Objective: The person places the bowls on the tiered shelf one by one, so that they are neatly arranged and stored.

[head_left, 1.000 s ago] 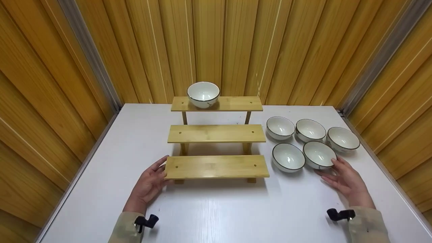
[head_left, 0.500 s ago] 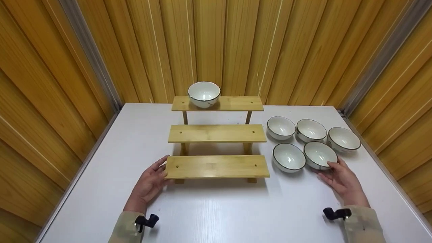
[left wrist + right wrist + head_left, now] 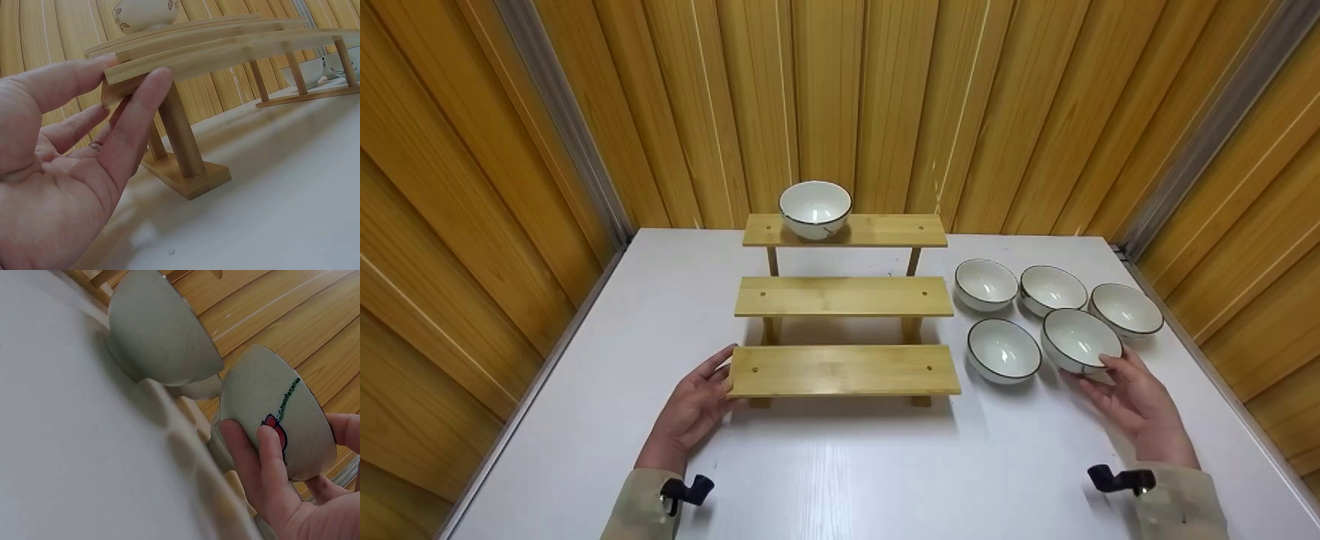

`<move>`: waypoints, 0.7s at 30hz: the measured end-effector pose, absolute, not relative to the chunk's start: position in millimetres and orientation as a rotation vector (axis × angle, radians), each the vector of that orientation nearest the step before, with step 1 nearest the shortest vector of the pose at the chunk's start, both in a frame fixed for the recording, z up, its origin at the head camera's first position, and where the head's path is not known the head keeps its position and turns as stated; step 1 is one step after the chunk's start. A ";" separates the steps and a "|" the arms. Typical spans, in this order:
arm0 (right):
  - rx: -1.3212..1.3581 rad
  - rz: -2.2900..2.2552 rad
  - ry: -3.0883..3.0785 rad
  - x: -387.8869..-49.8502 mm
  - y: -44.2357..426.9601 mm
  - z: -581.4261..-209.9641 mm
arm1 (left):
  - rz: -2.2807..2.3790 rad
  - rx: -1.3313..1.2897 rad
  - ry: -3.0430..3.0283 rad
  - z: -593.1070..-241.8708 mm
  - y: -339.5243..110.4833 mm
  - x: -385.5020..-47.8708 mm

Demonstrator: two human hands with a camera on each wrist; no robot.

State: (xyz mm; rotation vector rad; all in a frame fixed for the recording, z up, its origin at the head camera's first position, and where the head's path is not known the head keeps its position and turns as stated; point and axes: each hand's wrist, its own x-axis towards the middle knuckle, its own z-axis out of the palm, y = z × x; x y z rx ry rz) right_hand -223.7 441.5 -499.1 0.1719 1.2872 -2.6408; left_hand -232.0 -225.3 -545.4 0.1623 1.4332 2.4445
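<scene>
At the near left, the left hand grips the left end of the lowest board of a wooden stand, standing mid-table. At the near right, the right hand grasps a white bowl, thumb at the rim and fingers against its side, raised off the white table. Just left of it sits a second bowl. Farther back, three more bowls form a row. Farthest, a single bowl rests left of centre on the top board.
</scene>
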 end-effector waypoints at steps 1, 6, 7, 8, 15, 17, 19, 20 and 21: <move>0.129 -2.652 1.273 -222.9 441.0 -496.7 | 2.448 0.166 1.425 -545.6 -225.5 -231.9; -0.134 -2.655 1.284 -220.7 436.7 -483.6 | 2.457 0.191 1.395 -546.4 -226.3 -231.8; -0.171 -2.657 1.269 -220.5 435.6 -480.8 | 2.458 0.197 1.392 -546.5 -226.4 -231.9; -0.201 -2.657 1.269 -220.4 434.2 -477.9 | 2.457 0.202 1.390 -546.6 -226.5 -231.9; -0.259 -2.681 1.200 -225.3 422.2 -458.2 | 2.455 0.213 1.376 -546.5 -227.0 -232.0; -0.267 -2.676 1.200 -228.9 417.6 -452.2 | 2.456 0.202 1.378 -546.7 -227.0 -231.9; -0.275 -2.668 1.208 -233.3 411.8 -446.2 | 2.452 0.198 1.390 -547.0 -227.1 -231.8; -0.272 -2.667 1.210 -235.5 408.4 -443.1 | 2.453 0.195 1.395 -547.1 -226.9 -231.7; -0.265 -2.665 1.221 -237.7 404.8 -440.1 | 2.451 0.194 1.401 -547.2 -226.8 -231.7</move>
